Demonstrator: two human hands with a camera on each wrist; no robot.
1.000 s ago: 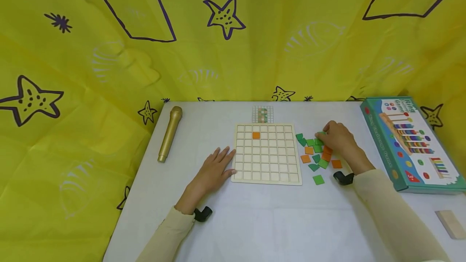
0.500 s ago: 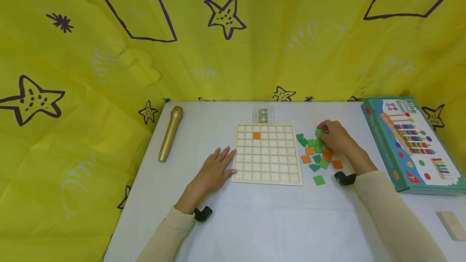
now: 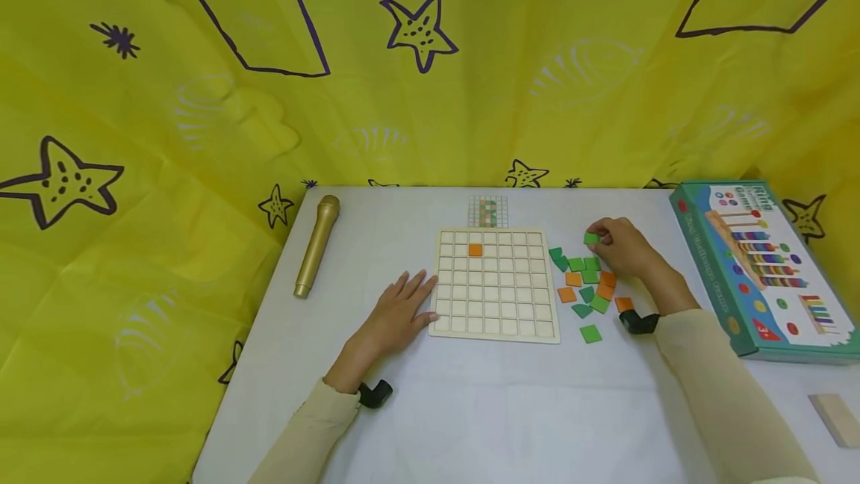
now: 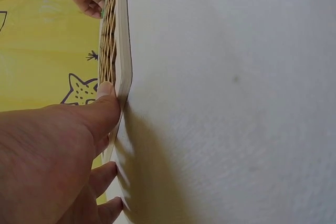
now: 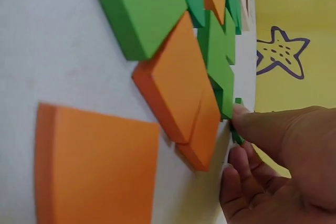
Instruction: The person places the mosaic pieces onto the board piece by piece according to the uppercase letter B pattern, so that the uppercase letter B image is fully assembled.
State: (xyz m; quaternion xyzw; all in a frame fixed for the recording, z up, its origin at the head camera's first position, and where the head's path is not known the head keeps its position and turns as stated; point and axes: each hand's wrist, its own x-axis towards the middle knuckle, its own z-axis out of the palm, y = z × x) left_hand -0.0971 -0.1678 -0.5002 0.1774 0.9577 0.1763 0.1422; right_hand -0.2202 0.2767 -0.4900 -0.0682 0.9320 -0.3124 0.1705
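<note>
Got one pale board (image 3: 493, 293) mid-frame, one orange tile (image 3: 475, 250) on it — right hand (image 3: 625, 247) pinching one flat, bright green square (image 3: 590, 238) right of centre — left hand (image 3: 395, 312), fingers apart, touching the board

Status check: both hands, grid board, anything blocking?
Left hand touching grid board, left edge. Right hand pinching green tile. One orange tile in board. Loose tiles right of board; nothing seen blocking.

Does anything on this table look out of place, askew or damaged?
Nothing looks clearly damaged. The gold microphone, lying left of the grid board, seems the odd item out: it looks unrelated to the board. The loose tiles lie jumbled to the right, which looks ordinary for unplaced pieces.
</note>
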